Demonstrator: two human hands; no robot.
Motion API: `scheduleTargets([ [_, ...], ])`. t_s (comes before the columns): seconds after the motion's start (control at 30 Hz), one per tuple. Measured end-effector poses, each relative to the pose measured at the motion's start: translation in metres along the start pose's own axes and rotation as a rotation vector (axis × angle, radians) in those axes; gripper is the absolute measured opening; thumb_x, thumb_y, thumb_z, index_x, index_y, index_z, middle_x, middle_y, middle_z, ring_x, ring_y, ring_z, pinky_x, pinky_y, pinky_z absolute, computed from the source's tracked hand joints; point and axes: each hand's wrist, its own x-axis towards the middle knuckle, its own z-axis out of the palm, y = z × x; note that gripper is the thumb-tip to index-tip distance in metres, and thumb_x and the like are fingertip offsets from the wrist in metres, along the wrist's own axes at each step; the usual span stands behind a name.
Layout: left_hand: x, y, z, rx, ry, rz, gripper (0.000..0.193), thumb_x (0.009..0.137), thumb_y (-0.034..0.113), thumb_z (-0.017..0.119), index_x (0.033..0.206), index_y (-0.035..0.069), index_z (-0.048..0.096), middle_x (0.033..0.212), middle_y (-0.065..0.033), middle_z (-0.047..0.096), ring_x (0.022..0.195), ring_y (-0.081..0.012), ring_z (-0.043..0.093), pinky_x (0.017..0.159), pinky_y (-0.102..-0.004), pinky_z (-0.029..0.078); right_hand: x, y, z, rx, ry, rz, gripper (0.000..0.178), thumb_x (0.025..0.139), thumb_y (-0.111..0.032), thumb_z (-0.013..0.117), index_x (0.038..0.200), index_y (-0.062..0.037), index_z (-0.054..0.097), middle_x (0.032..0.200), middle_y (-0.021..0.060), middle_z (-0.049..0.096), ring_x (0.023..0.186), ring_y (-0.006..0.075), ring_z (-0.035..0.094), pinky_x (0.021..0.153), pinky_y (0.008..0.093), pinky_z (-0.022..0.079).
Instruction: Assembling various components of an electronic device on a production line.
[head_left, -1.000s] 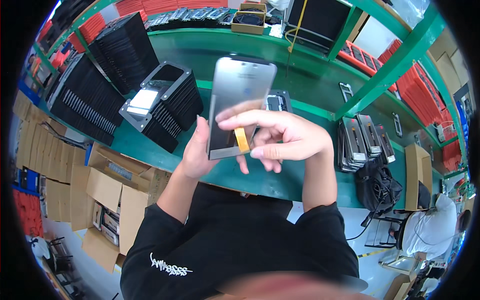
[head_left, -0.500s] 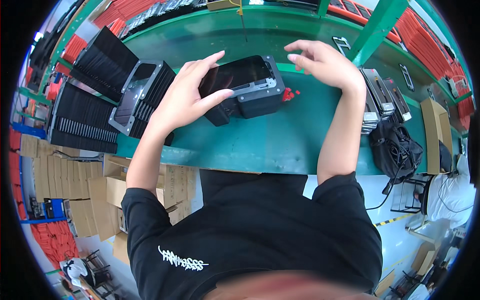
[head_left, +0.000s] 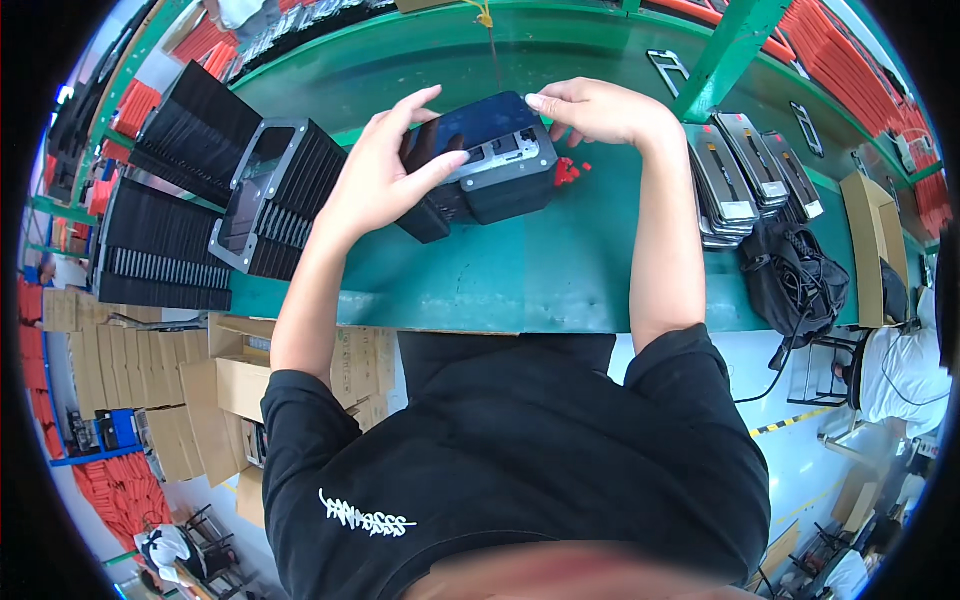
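Observation:
A glossy black phone screen [head_left: 481, 118] lies tilted over a grey-rimmed black fixture [head_left: 508, 192], its near edge off a silver strip with dark parts. My left hand [head_left: 385, 170] spans the screen's left end, thumb at the near edge and fingers at the far side; some fingertips are hidden. With thumb and bent fingers, my right hand [head_left: 590, 110] pinches the far right corner. Small red pieces [head_left: 568, 172] lie on the green bench beside the fixture.
Tall stacks of black fixtures [head_left: 165, 240] crowd the left, one stack with a framed screen [head_left: 255, 190] on top. At right sit piled screen panels [head_left: 722, 185], a black bag with cables [head_left: 795, 280] and a cardboard tray [head_left: 872, 240]. A green post [head_left: 735, 55] rises behind.
My right hand has moved left onto the screen's far corner and closed there. The screen's near edge has shifted away, baring more of the silver strip. My left hand stays around its end.

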Motion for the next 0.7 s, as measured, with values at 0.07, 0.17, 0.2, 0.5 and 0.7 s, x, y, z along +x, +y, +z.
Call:
scheduleTargets([
  [0.07,-0.004,-0.002,-0.007,-0.106,-0.042,-0.097,0.076,0.086,0.041,0.077,0.146,0.005,0.048,0.120,-0.0180,0.064,0.114,-0.0328,0.058,0.100,-0.0416,0.046,-0.002,-0.004,-0.001,-0.028,-0.015,0.015,0.080,0.097,-0.072,0.042,0.130,-0.0024,0.063,0.107,0.0158,0.070,0.086,0.0232,0.069,0.079,0.0374,0.056],
  [0.17,-0.006,-0.004,-0.004,-0.083,-0.038,-0.090,0.076,0.086,0.040,0.078,0.146,0.006,0.048,0.121,-0.0180,0.064,0.116,-0.0330,0.058,0.101,-0.0414,0.047,-0.004,-0.008,-0.002,-0.016,0.003,0.045,0.079,0.097,-0.072,0.042,0.132,-0.0030,0.062,0.107,0.0151,0.070,0.088,0.0232,0.069,0.081,0.0372,0.056],
  [0.2,-0.006,-0.004,-0.003,-0.073,-0.034,-0.085,0.076,0.085,0.040,0.078,0.146,0.006,0.048,0.122,-0.0180,0.064,0.117,-0.0331,0.058,0.101,-0.0413,0.047,-0.005,-0.009,-0.002,-0.013,0.012,0.060,0.079,0.097,-0.071,0.042,0.133,-0.0033,0.061,0.108,0.0147,0.070,0.089,0.0231,0.069,0.081,0.0370,0.055],
  [0.5,0.006,0.003,0.016,-0.019,-0.011,-0.017,0.077,0.083,0.038,0.080,0.145,0.006,0.049,0.124,-0.0182,0.064,0.117,-0.0338,0.058,0.104,-0.0420,0.046,0.002,0.003,0.002,0.043,-0.027,-0.056,0.075,0.095,-0.065,0.054,0.136,-0.0029,0.059,0.108,0.0136,0.071,0.087,0.0225,0.070,0.084,0.0366,0.055],
  [0.7,0.000,0.003,0.016,0.063,0.025,0.036,0.079,0.079,0.037,0.083,0.144,0.006,0.050,0.124,-0.0178,0.065,0.116,-0.0336,0.058,0.104,-0.0431,0.045,0.000,-0.005,0.002,-0.115,-0.056,0.035,0.070,0.091,-0.063,0.064,0.122,-0.0004,0.066,0.104,0.0156,0.072,0.087,0.0226,0.070,0.084,0.0367,0.055],
])
